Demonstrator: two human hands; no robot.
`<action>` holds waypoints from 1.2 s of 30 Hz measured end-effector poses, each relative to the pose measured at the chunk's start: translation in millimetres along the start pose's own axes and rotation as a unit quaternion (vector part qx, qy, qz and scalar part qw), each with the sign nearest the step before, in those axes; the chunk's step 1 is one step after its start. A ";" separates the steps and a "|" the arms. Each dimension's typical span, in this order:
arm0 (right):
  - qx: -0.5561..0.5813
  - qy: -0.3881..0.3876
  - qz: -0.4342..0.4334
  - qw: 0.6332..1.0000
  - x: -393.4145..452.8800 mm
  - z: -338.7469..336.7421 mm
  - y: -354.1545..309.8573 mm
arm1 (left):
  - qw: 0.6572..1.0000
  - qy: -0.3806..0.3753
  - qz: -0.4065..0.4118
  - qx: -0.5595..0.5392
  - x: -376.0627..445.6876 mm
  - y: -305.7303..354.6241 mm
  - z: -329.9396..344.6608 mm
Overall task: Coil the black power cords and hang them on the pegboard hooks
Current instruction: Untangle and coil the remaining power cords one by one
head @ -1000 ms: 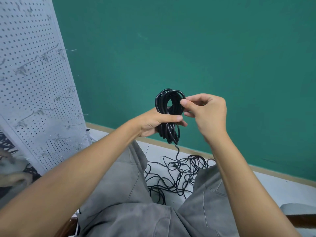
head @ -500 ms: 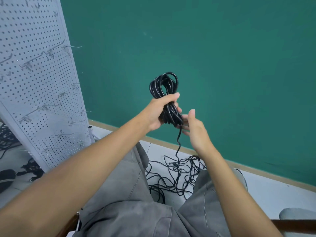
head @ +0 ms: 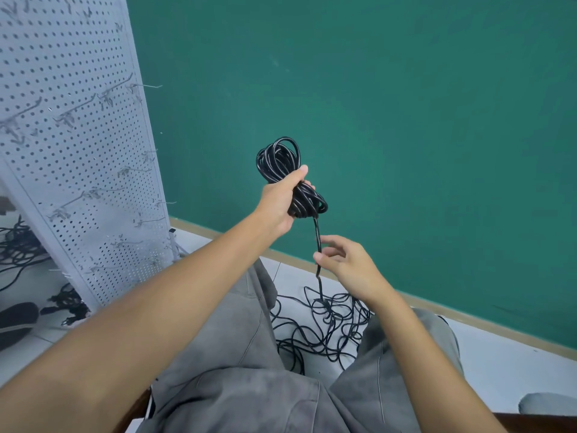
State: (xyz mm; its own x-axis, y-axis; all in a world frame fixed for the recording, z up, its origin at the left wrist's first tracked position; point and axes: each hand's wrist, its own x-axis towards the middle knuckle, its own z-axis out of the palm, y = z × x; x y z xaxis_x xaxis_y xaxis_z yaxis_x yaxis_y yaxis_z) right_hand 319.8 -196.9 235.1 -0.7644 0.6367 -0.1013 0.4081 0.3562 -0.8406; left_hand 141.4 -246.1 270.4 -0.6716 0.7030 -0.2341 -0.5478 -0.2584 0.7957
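My left hand (head: 281, 201) grips a coiled bundle of black power cord (head: 278, 159) at its middle, held up in front of the green wall. A single strand of cord (head: 317, 232) hangs down from the bundle. My right hand (head: 343, 260) pinches that strand lower down between thumb and fingers. Below it the strand runs into a loose tangle of black cord (head: 327, 323) on the floor between my knees. The white pegboard (head: 71, 151) with several bare metal hooks (head: 146, 86) stands tilted at the left.
More black cords (head: 18, 248) lie on the floor behind the pegboard at the far left, next to a dark shoe (head: 17, 317). A green wall with a tan baseboard (head: 468, 317) runs behind. My grey-trousered legs fill the lower frame.
My right hand has slid down from the coil along the hanging strand. My left hand kept its grip on the bundle, which now sits a little lower and to the right.
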 end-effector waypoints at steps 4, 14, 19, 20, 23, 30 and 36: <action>-0.007 -0.015 -0.029 0.999 1.8 6.4 0.1 | 0.997 0.041 0.006 -0.068 3.8 -4.4 5.9; -0.104 0.057 -0.147 0.982 4.2 -20.9 -50.1 | 0.965 0.065 0.209 0.143 -2.4 -34.0 22.4; 0.099 0.042 -0.135 0.985 -1.9 -43.8 -55.3 | 0.956 -0.012 0.212 0.201 -1.0 -14.7 13.4; 0.091 0.033 -0.145 0.985 -2.5 -45.3 -56.2 | 0.952 -0.039 0.210 0.220 -1.2 -12.4 12.1; 0.057 0.055 -0.171 0.982 -1.8 -45.7 -59.3 | 0.935 -0.128 0.197 0.265 -1.4 -9.6 7.5; 0.005 0.222 -0.157 0.962 4.8 -49.0 -63.1 | 0.953 -0.254 -0.024 0.166 -25.3 -18.1 11.5; 0.080 0.183 -0.135 0.971 5.2 -50.6 -45.1 | 0.942 -0.312 -0.049 0.110 -23.2 -14.5 9.3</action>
State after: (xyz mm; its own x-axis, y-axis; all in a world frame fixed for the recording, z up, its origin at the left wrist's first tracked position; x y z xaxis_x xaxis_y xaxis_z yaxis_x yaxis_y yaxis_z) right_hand 322.7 -175.0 299.4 -0.5926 0.7458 0.3043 0.1135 0.4514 -0.8851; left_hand 169.5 -252.5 269.4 -0.1605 0.9870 0.0072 -0.4296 -0.0764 0.8998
